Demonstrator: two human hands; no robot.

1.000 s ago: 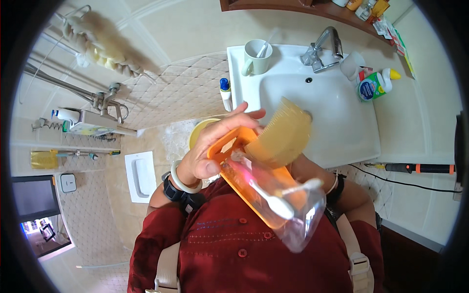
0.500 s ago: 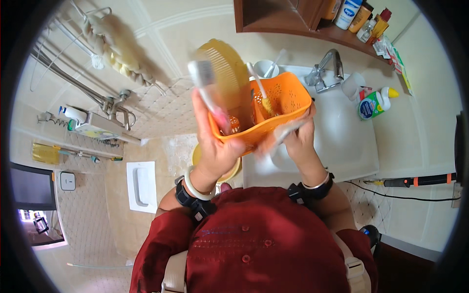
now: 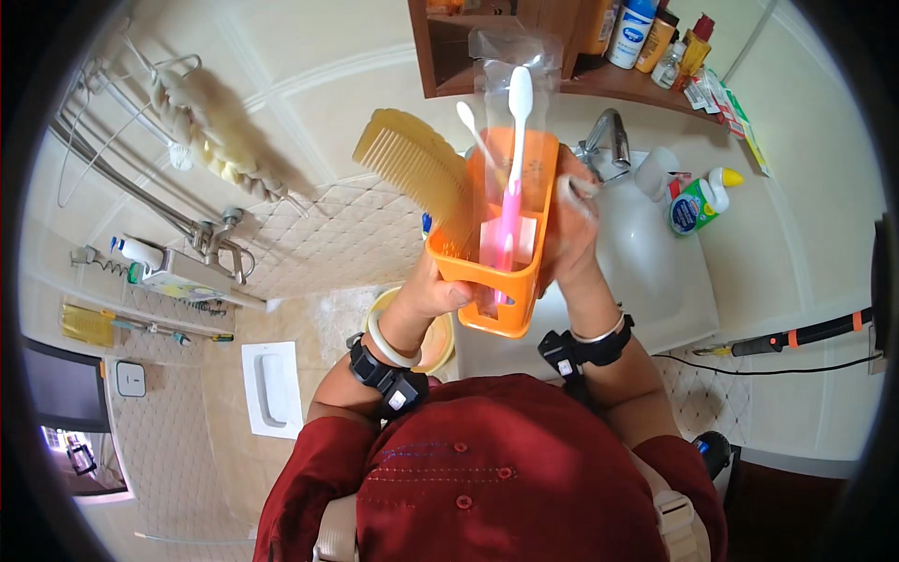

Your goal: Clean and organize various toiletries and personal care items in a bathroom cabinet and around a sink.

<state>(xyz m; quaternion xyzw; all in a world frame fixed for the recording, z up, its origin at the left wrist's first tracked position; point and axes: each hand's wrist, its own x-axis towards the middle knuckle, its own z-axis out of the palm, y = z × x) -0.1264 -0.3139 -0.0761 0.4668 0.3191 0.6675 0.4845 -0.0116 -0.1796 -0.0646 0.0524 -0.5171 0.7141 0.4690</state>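
Note:
My left hand (image 3: 429, 290) grips an orange perforated plastic basket (image 3: 496, 323) by its lower left side, thumb on the front. In it stand a yellowish wide comb (image 3: 421, 173), a pink and white toothbrush (image 3: 510, 197) and a smaller white-headed brush (image 3: 476, 126). A clear plastic sleeve (image 3: 485, 80) rises behind the pink toothbrush. Against the basket's right side, my right hand (image 3: 569, 239) is closed on a pale, cloth-like piece (image 3: 582, 190), blurred by motion. The basket hides part of its fingers.
Below the basket is a white washbasin (image 3: 646, 253) with a chrome faucet (image 3: 613, 140). A cup (image 3: 655, 171) and a green bottle with a yellow cap (image 3: 698, 206) stand on its right rim. A brown shelf (image 3: 646, 86) holds several bottles. A yellow basin (image 3: 440, 342) sits on the floor.
The basket has turned more upright, its narrow end now facing me. My right hand has moved up along its right side with the pale cloth. The comb now leans left.

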